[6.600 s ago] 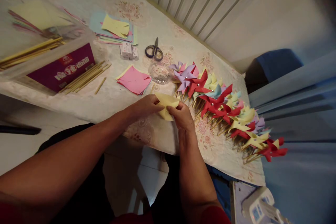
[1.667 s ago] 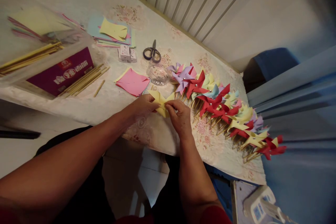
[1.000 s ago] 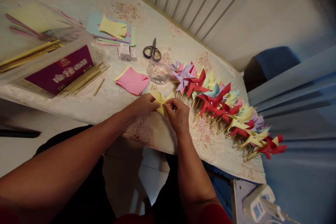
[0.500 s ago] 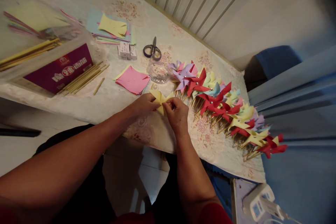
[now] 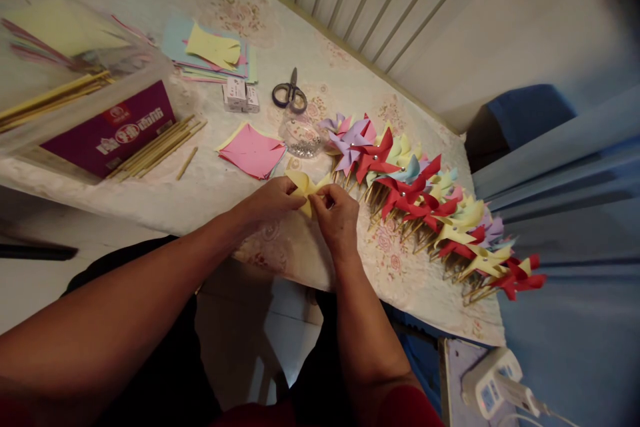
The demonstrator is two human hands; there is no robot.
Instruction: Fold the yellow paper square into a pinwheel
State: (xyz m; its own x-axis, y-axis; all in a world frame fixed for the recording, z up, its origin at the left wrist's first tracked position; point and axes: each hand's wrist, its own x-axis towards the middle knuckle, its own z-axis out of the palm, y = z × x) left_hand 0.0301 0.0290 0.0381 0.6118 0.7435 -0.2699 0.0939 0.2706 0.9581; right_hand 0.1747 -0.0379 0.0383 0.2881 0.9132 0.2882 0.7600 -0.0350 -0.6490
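Note:
Both hands meet over the near edge of the table [image 5: 210, 187]. My left hand [image 5: 273, 200] pinches a yellow paper pinwheel [image 5: 299, 183] from the left, its blades folded toward the middle. My right hand [image 5: 336, 217] is closed with fingertips pressed at the pinwheel's centre. A clear cup of small pins [image 5: 301, 138] stands just behind the hands. A stack of pink paper squares [image 5: 253, 152] lies to the left of the cup. What the right fingertips hold besides the paper is hidden.
A long row of finished pinwheels on sticks [image 5: 425, 203] runs to the right. Scissors [image 5: 289, 93], small boxes [image 5: 239, 95], cut coloured sheets [image 5: 213, 53], loose wooden sticks [image 5: 157, 147] and a clear bin with a purple box [image 5: 107, 130] lie left. A power strip [image 5: 495, 390] sits lower right.
Since the earliest frame the flat yellow sheet has been folded into a pinwheel shape. Over the last second the hands have barely moved, fingers working at its centre.

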